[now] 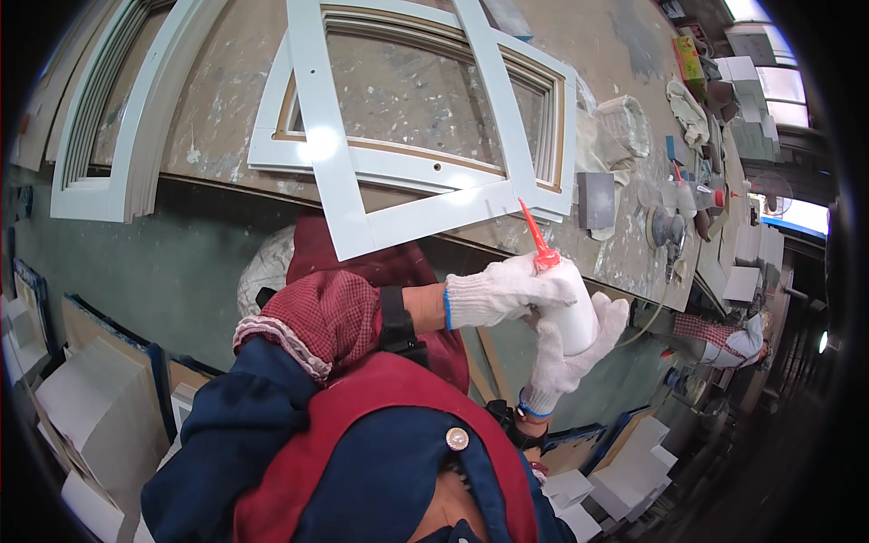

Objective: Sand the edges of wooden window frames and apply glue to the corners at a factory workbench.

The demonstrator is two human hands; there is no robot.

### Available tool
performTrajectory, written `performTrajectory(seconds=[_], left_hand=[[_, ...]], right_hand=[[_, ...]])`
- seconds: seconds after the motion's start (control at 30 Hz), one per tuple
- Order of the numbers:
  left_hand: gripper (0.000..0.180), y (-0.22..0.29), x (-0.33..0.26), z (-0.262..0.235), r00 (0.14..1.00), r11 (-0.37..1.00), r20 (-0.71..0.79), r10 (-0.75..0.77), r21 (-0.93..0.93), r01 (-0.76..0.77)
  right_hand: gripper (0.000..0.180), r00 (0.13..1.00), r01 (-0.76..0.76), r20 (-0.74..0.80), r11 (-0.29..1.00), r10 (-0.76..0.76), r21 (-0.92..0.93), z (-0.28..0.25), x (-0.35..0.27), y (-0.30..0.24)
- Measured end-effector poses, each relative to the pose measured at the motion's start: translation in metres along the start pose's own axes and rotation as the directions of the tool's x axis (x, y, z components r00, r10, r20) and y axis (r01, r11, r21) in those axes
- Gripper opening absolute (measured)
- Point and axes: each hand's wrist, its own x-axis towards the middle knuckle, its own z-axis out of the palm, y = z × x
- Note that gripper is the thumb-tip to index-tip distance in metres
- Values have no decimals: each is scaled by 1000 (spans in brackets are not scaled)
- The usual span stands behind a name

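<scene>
Both gloved hands close on a white bottle (575, 319): the left hand (498, 291) grips its top by the red nozzle (536, 237), the right hand (570, 357) cups it from below. Just beyond the nozzle lies a white frame (344, 195) on the bench (226, 118).

Both hands wear white knit gloves with blue cuffs. The left hand (502, 291) comes in from the left side, with its arm held almost flat across the body. Its fingers are curled shut, and the back of the glove faces up. The left sleeve is dark blue, with a red checked cuff pushed up and a black band on the bare wrist. The right hand (570, 353) comes up from below, just under the left one. Its fingers point up and wrap round. The two hands are touching, close in front of the chest.
</scene>
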Motion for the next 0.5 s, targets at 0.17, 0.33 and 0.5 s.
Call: performTrajectory(seconds=[0.17,0.33,0.5], left_hand=[[65,52,-32,14,994,713,-5,-112,696,84],[43,94,-139,-13,994,242,61,-95,970,-36],[36,94,-210,-35,861,48,-464,207,884,465]], right_hand=[[86,984,-166,-29,956,178,241,4,6,2],[75,884,-446,196,642,423,624,-4,5,9],[90,873,-478,202,697,444,535,10,1,1]])
